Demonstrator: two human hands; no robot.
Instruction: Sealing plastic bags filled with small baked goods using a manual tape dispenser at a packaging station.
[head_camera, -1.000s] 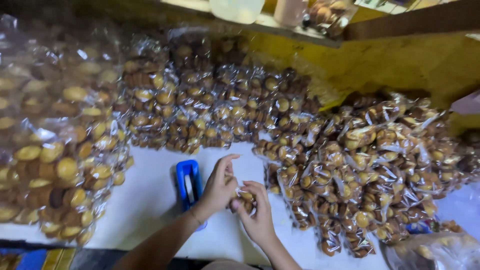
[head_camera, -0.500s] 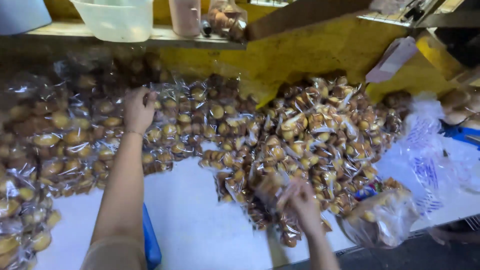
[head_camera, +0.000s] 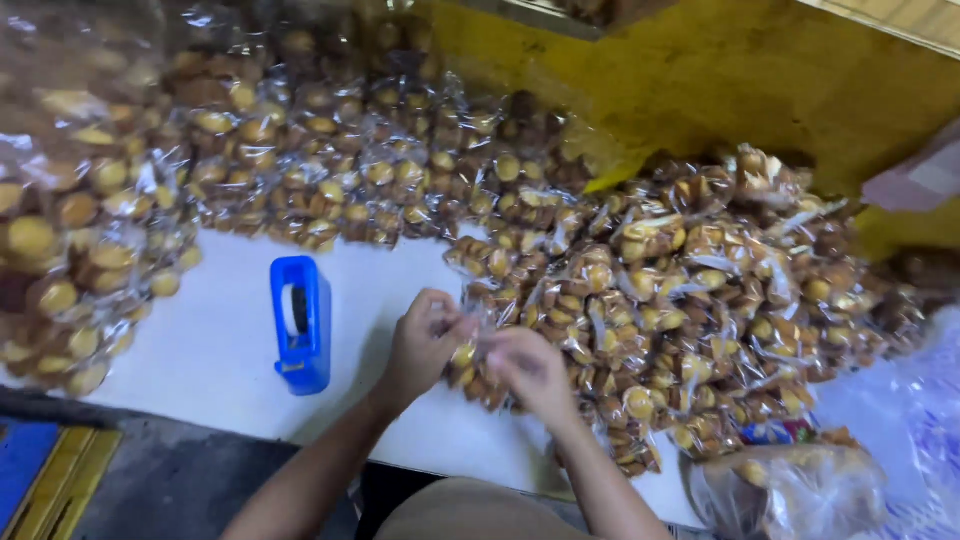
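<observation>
- Half a second ago your left arm was stretched out to the heap of packed snacks on the left and your right hand was alone at the near packets; now both hands are back together in front of you, over the near edge of the white tabletop (head_camera: 215, 340).
- Your left hand (head_camera: 422, 345) has its fingers curled and pinched together on the top of a small clear packet of golden snacks (head_camera: 470, 365); your right hand (head_camera: 530, 370) is closed on the same packet from the other side. The exact finger grip of the right hand is blurred, so how tightly it clamps is not certain.
- That packet sits between your two hands, touching the edge of the right-hand pile of packets (head_camera: 680, 300), just above the table.
- To judge by this, the reach has ended and the work is again fine handling at the neck of one bag.
- The blue tape dispenser (head_camera: 299, 322) stands on the bare tabletop just left of your left hand, apart from it and untouched.
- The white surface is crowded: another heap of packets (head_camera: 300, 170) runs along the back and down the left side.
- Behind the piles rises a yellow wall (head_camera: 720, 90). At the lower right lies a larger clear bag of snacks (head_camera: 800, 490), and at the lower left a dark floor with a blue and yellow mat (head_camera: 50, 470).
</observation>
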